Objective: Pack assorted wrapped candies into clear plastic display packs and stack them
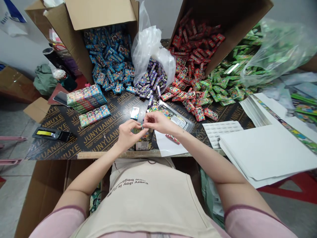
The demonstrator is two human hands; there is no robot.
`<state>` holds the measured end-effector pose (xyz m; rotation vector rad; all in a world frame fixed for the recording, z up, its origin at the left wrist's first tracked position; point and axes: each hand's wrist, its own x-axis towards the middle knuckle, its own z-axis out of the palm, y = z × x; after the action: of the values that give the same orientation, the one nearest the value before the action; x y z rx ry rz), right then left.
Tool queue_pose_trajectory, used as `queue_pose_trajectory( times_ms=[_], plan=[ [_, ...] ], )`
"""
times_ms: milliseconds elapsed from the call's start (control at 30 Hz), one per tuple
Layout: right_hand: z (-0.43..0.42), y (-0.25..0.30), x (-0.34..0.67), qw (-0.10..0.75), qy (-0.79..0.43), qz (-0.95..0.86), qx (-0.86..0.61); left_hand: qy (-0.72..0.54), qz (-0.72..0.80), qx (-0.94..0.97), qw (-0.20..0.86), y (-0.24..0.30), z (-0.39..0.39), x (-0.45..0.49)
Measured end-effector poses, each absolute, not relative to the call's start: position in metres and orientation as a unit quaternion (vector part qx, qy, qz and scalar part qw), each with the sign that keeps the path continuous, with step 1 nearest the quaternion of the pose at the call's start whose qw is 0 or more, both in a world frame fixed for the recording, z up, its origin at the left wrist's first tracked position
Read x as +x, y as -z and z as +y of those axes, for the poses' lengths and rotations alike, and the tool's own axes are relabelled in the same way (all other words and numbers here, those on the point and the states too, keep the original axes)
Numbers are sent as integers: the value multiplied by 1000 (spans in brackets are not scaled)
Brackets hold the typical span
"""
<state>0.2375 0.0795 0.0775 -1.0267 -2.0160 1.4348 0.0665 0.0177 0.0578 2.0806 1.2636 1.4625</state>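
— Finger state?
— Right hand (pixel 158 122) is pinching a tiny, unclear item (pixel 142 126); left hand (pixel 129 134) is adjoining at its eight o'clock, grip I cannot tell.
— Nearby?
— A blue-and-white packet (pixel 135 113) is lying on the tabletop (pixel 96 138), eleven o'clock.

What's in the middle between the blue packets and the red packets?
In the head view, purple packets, partly inside a whitish plastic bag, lie between the blue packets and the red packets.
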Motion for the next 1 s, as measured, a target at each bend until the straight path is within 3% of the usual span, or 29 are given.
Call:
queue_pose_trajectory(
  times_ms=[300, 500, 567, 633, 700, 800, 933, 1000],
  plan=[
    [82, -60, 234, 328, -672, -561, -355, -480, 464, 728, 157, -49, 22, 66],
    [74, -49, 229, 368, -678, -500, -393, -474, 502, 576, 437, -19, 14, 63],
    [75, -39, 236, 382, -661, -483, -428, -468, 502, 568, 454, -17, 9, 53],
    [81, -26, 253, 405, -567, -532, -481, -478, 534, 594, 365, -23, 8, 34],
    [90, -11, 281, 403, -394, -620, -546, -483, 576, 632, 192, -32, 14, 6],
    [105, 14, 331, 287, -173, -670, -662, -402, 622, 672, -14, -36, 32, -40],
    [124, 44, 381, 102, -140, -675, -717, -186, 670, 716, -64, -14, 55, -84],
    [134, 57, 396, 68, -141, -655, -739, -114, 677, 726, -48, 0, 61, -96]
  ],
)
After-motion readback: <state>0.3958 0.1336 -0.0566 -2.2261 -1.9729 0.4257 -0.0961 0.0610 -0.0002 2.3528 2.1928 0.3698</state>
